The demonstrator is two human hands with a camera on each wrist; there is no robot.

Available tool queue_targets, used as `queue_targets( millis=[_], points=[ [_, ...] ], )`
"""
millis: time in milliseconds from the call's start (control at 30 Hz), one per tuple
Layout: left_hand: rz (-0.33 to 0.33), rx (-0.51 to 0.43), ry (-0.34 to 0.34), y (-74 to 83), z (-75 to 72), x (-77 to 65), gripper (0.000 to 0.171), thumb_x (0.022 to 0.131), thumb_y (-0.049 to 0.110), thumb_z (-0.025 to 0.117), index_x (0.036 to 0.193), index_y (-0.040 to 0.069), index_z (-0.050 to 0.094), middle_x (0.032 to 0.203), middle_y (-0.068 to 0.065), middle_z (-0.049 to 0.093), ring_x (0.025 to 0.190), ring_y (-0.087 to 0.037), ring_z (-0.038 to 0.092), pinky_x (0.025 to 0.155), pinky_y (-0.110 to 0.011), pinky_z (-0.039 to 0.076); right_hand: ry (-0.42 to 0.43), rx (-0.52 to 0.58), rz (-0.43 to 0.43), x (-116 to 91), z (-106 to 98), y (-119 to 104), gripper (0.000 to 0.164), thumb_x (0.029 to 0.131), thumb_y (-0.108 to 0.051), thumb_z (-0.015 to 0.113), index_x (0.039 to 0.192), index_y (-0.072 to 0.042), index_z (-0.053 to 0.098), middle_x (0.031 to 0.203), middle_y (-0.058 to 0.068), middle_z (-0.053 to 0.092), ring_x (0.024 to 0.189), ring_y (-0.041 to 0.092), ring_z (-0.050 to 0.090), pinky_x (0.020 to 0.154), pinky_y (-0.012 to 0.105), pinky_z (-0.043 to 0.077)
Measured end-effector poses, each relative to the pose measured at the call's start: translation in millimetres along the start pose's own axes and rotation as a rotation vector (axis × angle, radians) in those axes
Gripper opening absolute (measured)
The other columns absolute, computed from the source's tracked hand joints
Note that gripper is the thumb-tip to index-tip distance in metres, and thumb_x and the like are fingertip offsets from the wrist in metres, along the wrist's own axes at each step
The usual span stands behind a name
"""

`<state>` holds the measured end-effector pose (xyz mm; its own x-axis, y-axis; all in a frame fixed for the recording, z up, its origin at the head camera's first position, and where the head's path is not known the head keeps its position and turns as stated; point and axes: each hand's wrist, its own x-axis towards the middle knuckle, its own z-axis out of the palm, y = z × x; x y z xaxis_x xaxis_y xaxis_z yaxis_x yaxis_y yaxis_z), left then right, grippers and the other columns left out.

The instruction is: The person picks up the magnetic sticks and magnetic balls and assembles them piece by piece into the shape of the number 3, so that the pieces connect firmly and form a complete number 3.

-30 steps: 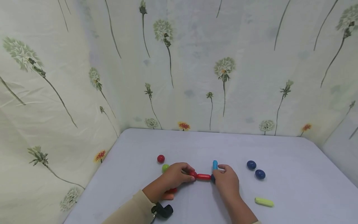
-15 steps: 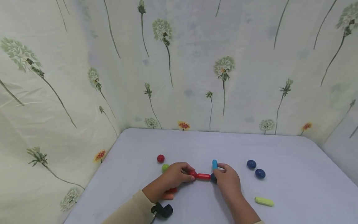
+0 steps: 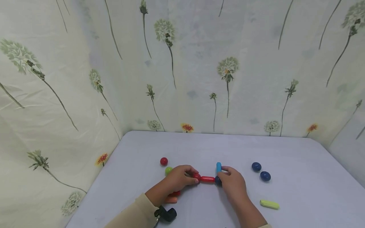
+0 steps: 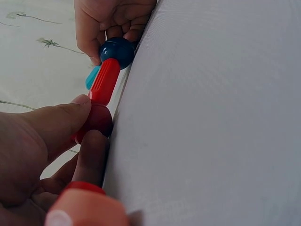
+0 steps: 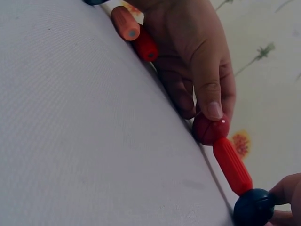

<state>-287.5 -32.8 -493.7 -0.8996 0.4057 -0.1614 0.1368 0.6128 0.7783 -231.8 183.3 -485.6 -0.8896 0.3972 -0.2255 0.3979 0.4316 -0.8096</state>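
My left hand [image 3: 179, 178] pinches a red ball [image 4: 97, 123] between thumb and fingers, low over the table. A ridged red toy rod [image 3: 207, 179] joins that ball to a dark blue ball [image 5: 254, 208], making one straight piece. At the dark blue end, the fingers of my right hand [image 3: 234, 184] pinch the ball. A light blue rod [image 3: 219, 167] stands out from the same ball, pointing toward the table's far side in the head view. Its lower part is partly hidden by the right hand's fingertips.
A loose red ball [image 3: 163, 161] and a green ball [image 3: 169, 170] lie beyond my left hand. An orange rod [image 5: 125, 22] and another red rod [image 5: 146, 46] lie by the left wrist. Two dark blue balls [image 3: 260, 171] and a yellow-green rod [image 3: 269, 204] are to the right.
My right hand has shifted very slightly to the right, and a little more of the dark blue ball shows. The left hand keeps its hold on the red ball.
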Motion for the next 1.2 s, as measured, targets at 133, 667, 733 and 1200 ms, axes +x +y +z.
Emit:
queue_targets(
  millis=[133, 667, 733, 1200],
  points=[
    [-0.006, -0.004, 0.000, 0.1, 0.2, 0.3, 0.026, 0.086, 0.031, 0.087, 0.109, 0.035, 0.075, 0.103, 0.014, 0.068, 0.092, -0.013, 0.060, 0.081, -0.035, 0.051, -0.019, -0.005, 0.002, 0, -2, 0, 0.050, 0.103, -0.029, 0.057, 0.147, -0.007, 0.057, 0.132, 0.022, 0.065, 0.124, 0.040, 0.061, 0.097, 0.050, 0.058],
    [-0.026, -0.018, -0.004, 2.7, -0.3, -1.3, 0.024, 0.087, 0.031, 0.086, 0.108, 0.035, 0.075, 0.103, 0.013, 0.067, 0.095, -0.014, 0.060, 0.081, -0.035, 0.053, -0.069, 0.009, -0.006, 10, -11, 9, 0.047, 0.105, -0.033, 0.053, 0.144, -0.008, 0.059, 0.146, 0.023, 0.056, 0.138, 0.044, 0.049, 0.107, 0.056, 0.050],
    [-0.030, -0.015, -0.003, 2.6, 0.0, -1.2, 0.024, 0.087, 0.031, 0.087, 0.108, 0.035, 0.075, 0.103, 0.013, 0.067, 0.096, -0.015, 0.060, 0.082, -0.035, 0.054, -0.064, 0.020, -0.009, 9, -12, 10, 0.047, 0.105, -0.033, 0.054, 0.143, -0.007, 0.060, 0.141, 0.022, 0.060, 0.128, 0.040, 0.057, 0.100, 0.050, 0.056],
    [0.000, 0.182, -0.022, 15.6, -1.7, 2.3, 0.038, 0.086, 0.042, 0.085, 0.119, 0.031, 0.071, 0.106, 0.009, 0.066, 0.098, -0.012, 0.060, 0.079, -0.034, 0.057, 0.003, 0.088, -0.053, 3, -35, 8, 0.043, 0.108, -0.039, 0.052, 0.139, -0.012, 0.061, 0.128, 0.013, 0.066, 0.104, 0.024, 0.063, 0.079, 0.028, 0.056]
  ],
)
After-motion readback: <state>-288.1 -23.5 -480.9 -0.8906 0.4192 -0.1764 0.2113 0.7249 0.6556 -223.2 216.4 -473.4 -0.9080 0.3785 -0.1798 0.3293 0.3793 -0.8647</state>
